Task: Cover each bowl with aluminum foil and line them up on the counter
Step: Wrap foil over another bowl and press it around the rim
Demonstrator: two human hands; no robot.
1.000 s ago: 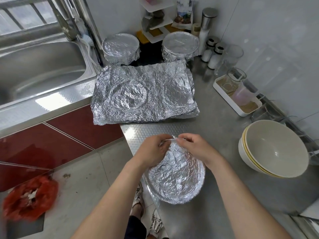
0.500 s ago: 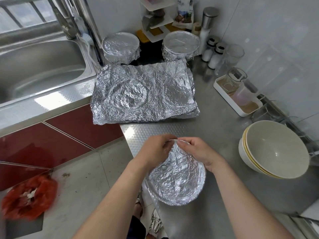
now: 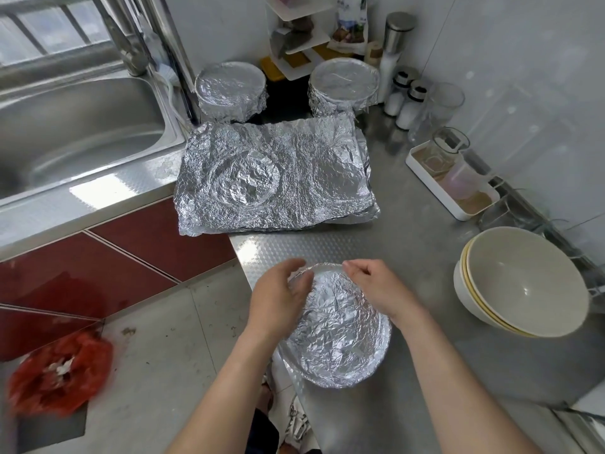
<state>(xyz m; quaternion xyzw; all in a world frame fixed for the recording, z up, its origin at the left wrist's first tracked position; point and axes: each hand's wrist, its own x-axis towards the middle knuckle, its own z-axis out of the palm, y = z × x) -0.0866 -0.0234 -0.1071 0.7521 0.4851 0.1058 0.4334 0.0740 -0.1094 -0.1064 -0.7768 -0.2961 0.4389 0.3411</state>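
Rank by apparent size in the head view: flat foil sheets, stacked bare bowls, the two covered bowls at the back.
1. foil sheets
2. bare bowls, nearer the camera
3. back-left bowl and back-right bowl: alike, unranked

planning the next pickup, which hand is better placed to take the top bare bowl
Probably right. The right hand sits on the side of the foil-covered bowl nearest the bare bowl stack; the left hand would have to reach across it.
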